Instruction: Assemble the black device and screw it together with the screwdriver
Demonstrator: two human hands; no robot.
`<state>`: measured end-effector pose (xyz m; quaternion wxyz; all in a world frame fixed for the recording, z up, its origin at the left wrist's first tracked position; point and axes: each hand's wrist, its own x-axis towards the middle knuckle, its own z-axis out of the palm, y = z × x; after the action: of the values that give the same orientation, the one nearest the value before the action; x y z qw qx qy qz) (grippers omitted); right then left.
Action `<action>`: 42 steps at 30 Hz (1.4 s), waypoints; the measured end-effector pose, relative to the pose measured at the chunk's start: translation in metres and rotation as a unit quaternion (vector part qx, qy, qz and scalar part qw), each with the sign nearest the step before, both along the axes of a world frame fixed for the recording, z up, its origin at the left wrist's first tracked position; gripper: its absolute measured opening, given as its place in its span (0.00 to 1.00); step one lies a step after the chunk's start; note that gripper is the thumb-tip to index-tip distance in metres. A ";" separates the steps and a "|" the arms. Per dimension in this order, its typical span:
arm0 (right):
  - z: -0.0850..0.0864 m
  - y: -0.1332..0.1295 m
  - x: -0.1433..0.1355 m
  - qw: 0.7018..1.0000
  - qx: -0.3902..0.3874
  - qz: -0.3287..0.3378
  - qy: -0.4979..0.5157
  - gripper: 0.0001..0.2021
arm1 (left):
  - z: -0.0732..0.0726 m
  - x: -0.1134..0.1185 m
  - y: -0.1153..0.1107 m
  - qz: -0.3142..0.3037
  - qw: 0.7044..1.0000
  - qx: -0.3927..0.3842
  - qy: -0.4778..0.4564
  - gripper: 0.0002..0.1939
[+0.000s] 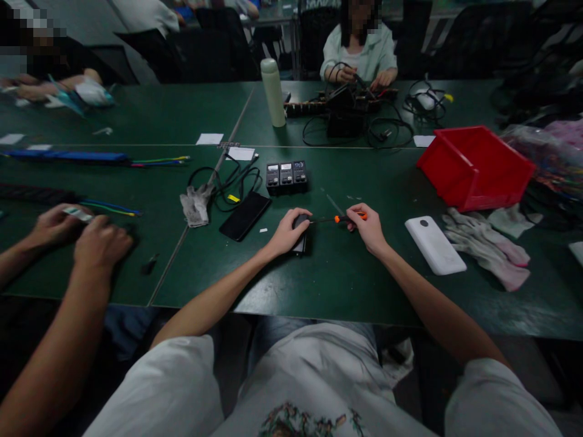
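Green tabletop, dark chairs behind, right hand holding orange screwdriver

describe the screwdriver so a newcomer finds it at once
On the green table, find the red bin at right and look left, past the white power bank, to the wearer's right hand. The screwdriver it grips points at the black device under the left hand. Its handle's bright orange sets it apart from that device.
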<state>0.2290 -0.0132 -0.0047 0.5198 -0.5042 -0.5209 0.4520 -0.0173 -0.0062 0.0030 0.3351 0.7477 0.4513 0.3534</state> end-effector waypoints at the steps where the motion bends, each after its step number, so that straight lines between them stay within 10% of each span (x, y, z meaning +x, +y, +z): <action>1: 0.000 0.000 0.000 1.000 -0.001 0.000 -0.001 0.11 | 0.000 0.000 0.000 -0.001 1.000 0.001 -0.002 0.13; 42: 0.001 0.000 -0.001 1.000 -0.006 -0.001 -0.001 0.11 | 0.000 -0.001 0.000 -0.003 1.000 0.008 -0.008 0.12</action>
<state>0.2280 -0.0137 -0.0033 0.5167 -0.5086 -0.5180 0.4539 -0.0188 -0.0065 0.0029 0.3335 0.7492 0.4432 0.3620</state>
